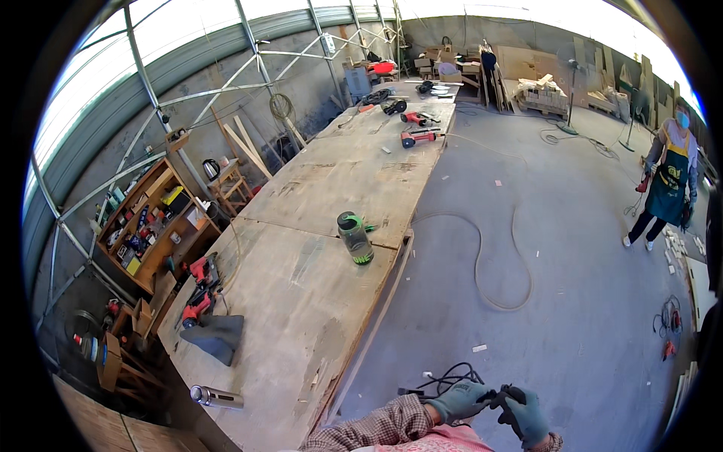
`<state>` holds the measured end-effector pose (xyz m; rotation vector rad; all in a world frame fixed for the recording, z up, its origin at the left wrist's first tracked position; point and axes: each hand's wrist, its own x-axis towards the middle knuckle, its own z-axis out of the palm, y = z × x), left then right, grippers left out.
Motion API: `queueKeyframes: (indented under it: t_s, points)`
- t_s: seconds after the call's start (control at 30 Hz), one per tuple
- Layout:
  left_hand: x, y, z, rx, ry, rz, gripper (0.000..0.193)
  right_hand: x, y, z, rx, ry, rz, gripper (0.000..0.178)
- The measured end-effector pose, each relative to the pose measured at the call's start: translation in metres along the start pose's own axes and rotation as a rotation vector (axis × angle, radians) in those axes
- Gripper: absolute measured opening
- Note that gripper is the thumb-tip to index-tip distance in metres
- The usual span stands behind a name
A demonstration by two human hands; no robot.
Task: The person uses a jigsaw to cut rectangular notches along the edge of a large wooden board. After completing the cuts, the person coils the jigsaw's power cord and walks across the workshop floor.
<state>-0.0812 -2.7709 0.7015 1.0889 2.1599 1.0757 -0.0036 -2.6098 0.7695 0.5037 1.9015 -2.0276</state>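
Grey-gloved hands meet low before the body, left hand (461, 399) and right hand (527, 416) both gripping a black tool (506, 399).

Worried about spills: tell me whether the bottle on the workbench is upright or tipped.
Upright. The dark bottle stands on its base on the workbench, lid on top.

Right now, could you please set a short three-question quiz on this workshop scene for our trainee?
1. True or false: both gloved hands, left hand and right hand, grip one black object.
2. What stands on the long workbench near its right edge? A) a clear bottle B) a paint can C) a lamp
3. Fill in: the grey cable lies looped on the ____.

Key: 1 true; 2 A, the clear bottle; 3 floor.
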Motion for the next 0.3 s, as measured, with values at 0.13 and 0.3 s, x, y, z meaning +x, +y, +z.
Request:
queueKeyframes:
  t_s: [0.13,0.3]
  points:
    - [0.028,0.010,-0.017,-0.160,0.022,0.031,0.026,0.037,-0.035,-0.030,0.185,-0.121,0.124,0.026]
    - [0.048,-0.003,-0.032,-0.230,-0.053,-0.063,0.043,0.094,-0.046,-0.059,0.007,-0.458,0.052,0.038]
